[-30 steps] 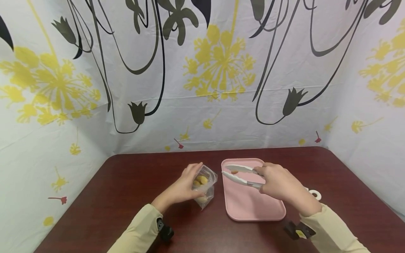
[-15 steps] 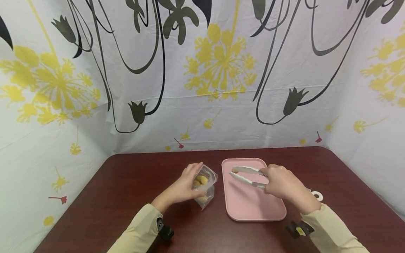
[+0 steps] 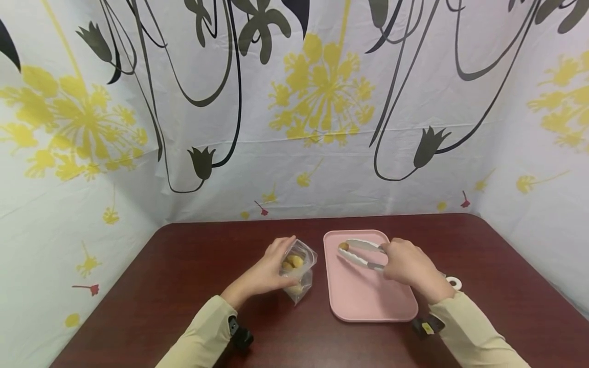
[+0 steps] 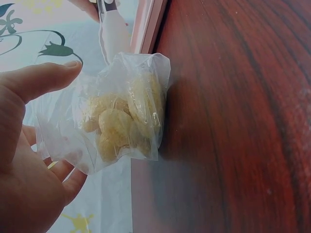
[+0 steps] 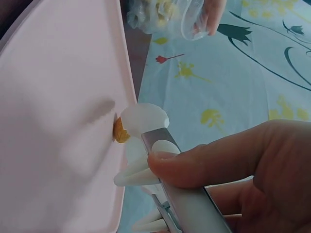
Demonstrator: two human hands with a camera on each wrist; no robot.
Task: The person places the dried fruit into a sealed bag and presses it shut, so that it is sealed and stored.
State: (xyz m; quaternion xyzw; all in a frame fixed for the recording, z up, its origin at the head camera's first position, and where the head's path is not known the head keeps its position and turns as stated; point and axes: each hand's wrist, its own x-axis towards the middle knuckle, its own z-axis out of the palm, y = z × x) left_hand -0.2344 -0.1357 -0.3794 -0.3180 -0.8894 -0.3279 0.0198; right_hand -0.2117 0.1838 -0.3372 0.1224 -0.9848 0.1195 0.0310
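In the head view my left hand holds a clear plastic bag upright by its mouth, thumb and fingers around it. Several lumpy, yellowish-brown pieces of food fill the bag in the left wrist view. My right hand grips a pair of tongs with metal arms and white tips, above the upper part of a pink tray. One small brown round piece lies between the tong tips. The right wrist view shows this piece close against the tray surface, partly hidden by a white tip.
A dark red-brown wooden table carries the tray and bag. Behind it hangs a white cloth with yellow and grey flower prints. A white ring shows beyond my right wrist. The bag stands just left of the tray.
The tongs have shifted right over the tray, and their tips now stand around the small brown piece. My left hand and the bag have stayed in place.
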